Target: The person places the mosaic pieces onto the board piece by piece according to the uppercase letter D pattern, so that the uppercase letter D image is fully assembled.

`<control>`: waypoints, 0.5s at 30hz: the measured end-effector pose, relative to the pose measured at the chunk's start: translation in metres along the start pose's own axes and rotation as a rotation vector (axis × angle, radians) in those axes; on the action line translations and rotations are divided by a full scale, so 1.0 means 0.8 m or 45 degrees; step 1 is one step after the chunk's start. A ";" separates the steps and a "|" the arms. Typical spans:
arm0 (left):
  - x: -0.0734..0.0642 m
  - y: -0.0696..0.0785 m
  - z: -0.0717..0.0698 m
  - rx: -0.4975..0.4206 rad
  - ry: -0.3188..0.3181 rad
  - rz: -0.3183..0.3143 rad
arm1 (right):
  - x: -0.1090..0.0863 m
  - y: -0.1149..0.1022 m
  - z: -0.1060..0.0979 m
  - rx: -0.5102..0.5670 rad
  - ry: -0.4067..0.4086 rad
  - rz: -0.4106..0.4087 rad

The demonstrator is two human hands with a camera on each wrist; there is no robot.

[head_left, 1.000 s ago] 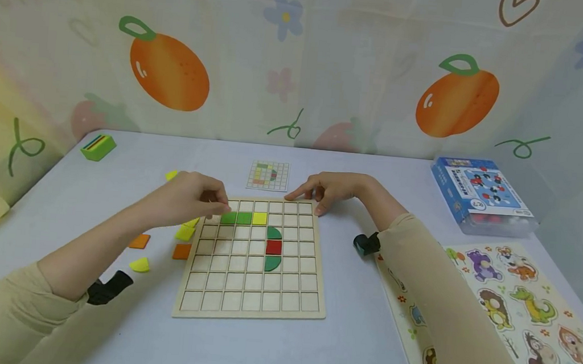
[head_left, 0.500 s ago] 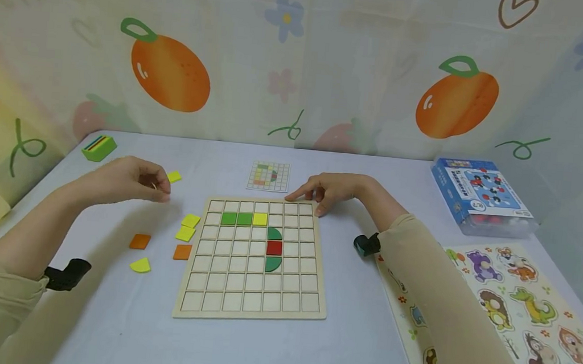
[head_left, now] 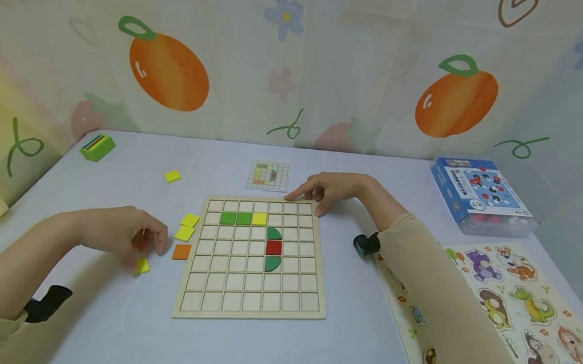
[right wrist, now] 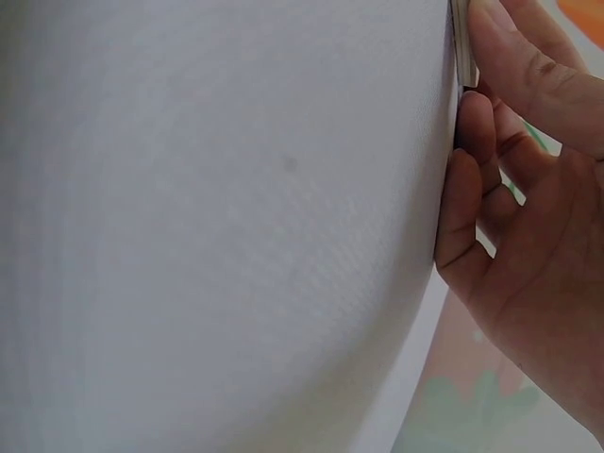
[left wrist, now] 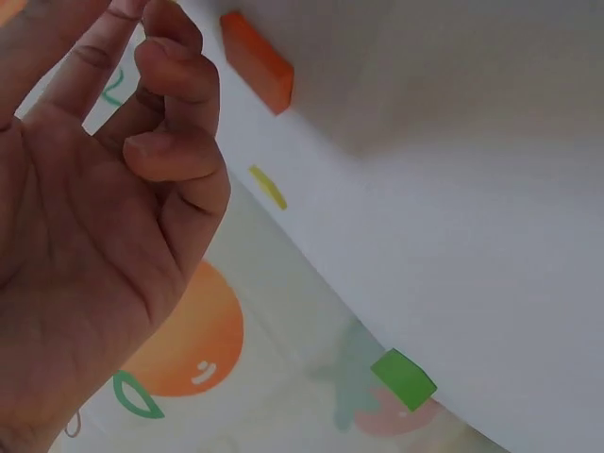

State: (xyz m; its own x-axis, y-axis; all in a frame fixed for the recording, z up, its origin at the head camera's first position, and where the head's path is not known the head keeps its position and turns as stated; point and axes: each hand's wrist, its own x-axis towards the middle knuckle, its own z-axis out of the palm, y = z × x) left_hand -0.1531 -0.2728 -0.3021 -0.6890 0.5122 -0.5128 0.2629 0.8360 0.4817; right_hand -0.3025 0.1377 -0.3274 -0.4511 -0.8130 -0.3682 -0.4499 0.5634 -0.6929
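My left hand (head_left: 123, 231) hangs low over the table left of the board, thumb and fingertips close over a yellow quarter-circle piece (head_left: 143, 266) and partly covering it. In the left wrist view an orange tile (left wrist: 257, 64) lies beside the curled outer fingers; the head view hides it behind the hand. My right hand (head_left: 329, 189) holds the wooden grid board (head_left: 247, 317) at its far right corner, index finger along the top edge and thumb against the side. Two green squares, a yellow square (head_left: 259, 219), a red square (head_left: 273, 247) and two green half-round pieces sit in the board's cells.
Two yellow tiles (head_left: 185, 233) and an orange tile (head_left: 181, 251) lie by the board's left edge, another yellow tile (head_left: 172, 176) farther back. Behind the board lies a pattern card (head_left: 268, 175). A green box (head_left: 97, 148), blue box (head_left: 483, 197) and animal puzzle sheet (head_left: 532, 321) stand around.
My left hand has left the board's upper left, drawn back leftward, then come down towards me over the orange tile and yellow quarter-circle piece. The right hand has kept its place.
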 end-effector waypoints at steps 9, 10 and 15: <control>0.007 0.002 0.015 0.043 0.045 -0.016 | 0.001 0.001 0.001 0.003 0.004 0.018; 0.008 0.002 0.015 0.047 0.055 -0.013 | 0.001 0.001 0.001 0.002 0.007 0.018; 0.012 0.005 0.013 0.093 0.113 0.003 | 0.001 0.001 0.001 0.002 0.012 0.015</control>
State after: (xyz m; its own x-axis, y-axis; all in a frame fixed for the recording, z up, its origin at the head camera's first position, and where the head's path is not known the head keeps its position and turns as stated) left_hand -0.1519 -0.2626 -0.3122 -0.7447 0.4976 -0.4448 0.3113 0.8485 0.4280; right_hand -0.3028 0.1371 -0.3286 -0.4640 -0.8046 -0.3705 -0.4428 0.5730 -0.6896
